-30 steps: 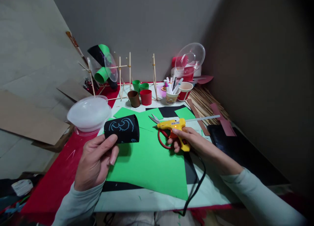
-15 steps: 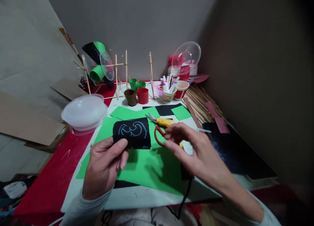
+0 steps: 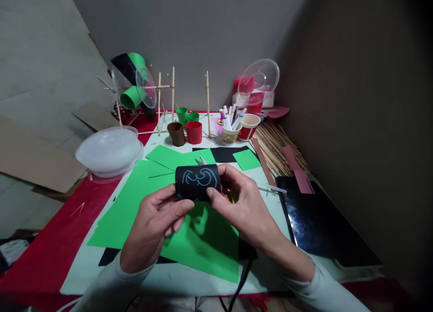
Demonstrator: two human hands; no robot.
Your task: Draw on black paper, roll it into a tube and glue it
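Both hands hold a black paper roll [image 3: 197,182] with a light-blue drawing, above a green paper sheet [image 3: 189,231]. My left hand [image 3: 154,226] pinches its lower left end with thumb and fingers. My right hand [image 3: 241,206] grips its right end, fingers curled round it. The glue gun and scissors lie behind my right hand, mostly hidden; only the scissor tips [image 3: 202,160] and the glue stick's end [image 3: 272,188] show.
A white plastic bowl [image 3: 110,150] stands at the left. Brown, red and green cups [image 3: 185,128], a cup of markers [image 3: 230,127] and a stick frame [image 3: 172,102] stand behind. Bamboo sticks [image 3: 275,143] and a black tray [image 3: 321,222] lie at the right. A black cord [image 3: 238,285] hangs off the front edge.
My right hand let go of the yellow glue gun, moved left and took hold of the roll's right end. The left hand brought the roll to the middle.
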